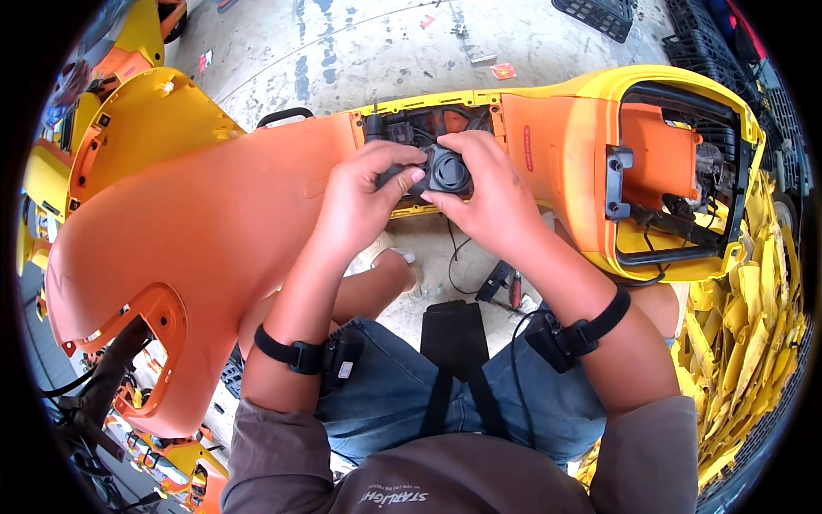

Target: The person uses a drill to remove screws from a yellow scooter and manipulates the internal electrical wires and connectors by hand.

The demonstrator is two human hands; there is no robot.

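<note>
A large orange and yellow plastic body shell (214, 214) lies across my lap, with an open recess of black wiring near its top edge. In front of that recess sits a round black part (447, 173). My left hand (364, 193) grips its left side with curled fingers. My right hand (479, 184) holds its right side, thumb under it. Both wrists wear black straps with small devices.
Stacked yellow plastic panels (753, 325) pile up at the right. Black crates (599, 13) stand on the concrete floor (342, 51) at the back. More orange and yellow shells (120, 68) sit at the left. Small tools (505, 287) lie on the floor by my knees.
</note>
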